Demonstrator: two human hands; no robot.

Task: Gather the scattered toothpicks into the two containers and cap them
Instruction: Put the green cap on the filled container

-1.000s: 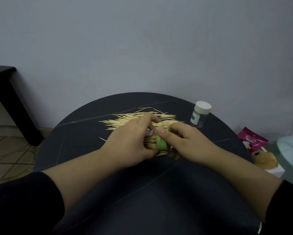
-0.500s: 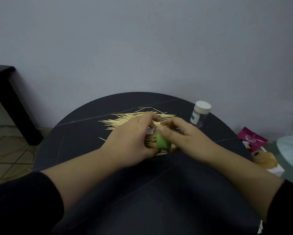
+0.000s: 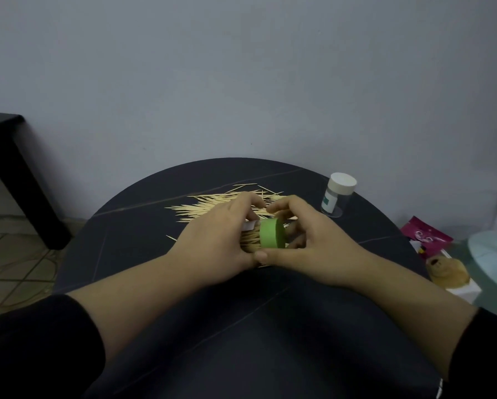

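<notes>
At the desk's (image 3: 241,341) 12 o'clock, left grip (image 3: 212,240) clamps a container (image 3: 251,241), right grip (image 3: 313,243) pinches its green cap (image 3: 271,233), seemingly capping; next, press home.

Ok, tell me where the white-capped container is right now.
In the head view, the white-capped container stands upright at the far right edge of the table, right of the toothpick pile and beyond the right hand.

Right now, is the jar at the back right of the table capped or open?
Capped. The clear jar stands upright with its white lid seated squarely on top. What is inside it cannot be told.
</notes>
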